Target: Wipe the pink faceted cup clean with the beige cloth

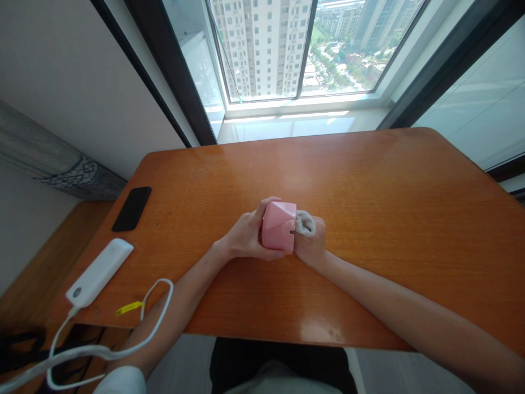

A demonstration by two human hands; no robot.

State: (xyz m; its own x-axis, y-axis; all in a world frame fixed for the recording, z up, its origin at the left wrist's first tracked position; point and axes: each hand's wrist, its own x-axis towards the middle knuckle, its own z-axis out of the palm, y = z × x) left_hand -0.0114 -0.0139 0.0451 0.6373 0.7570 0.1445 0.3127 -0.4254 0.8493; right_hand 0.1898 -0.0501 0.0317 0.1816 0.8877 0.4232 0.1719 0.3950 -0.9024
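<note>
Left hand [246,238] curled round pink faceted box [279,225], holding it mid-table, just off centre, on orange wooden table [328,169]. Right hand [310,241] closed tight on grey-white cloth [304,222], cloth bunched at box's right end, hand touching box. Both forearms lying across table toward near edge. Left side of table: black smartphone [132,208] far; white power bank [98,272] nearer, white cable [164,283] trailing over near edge, yellow tag [129,308] beside cable. Window [262,49] beyond far edge, high-rise towers outside.
</note>
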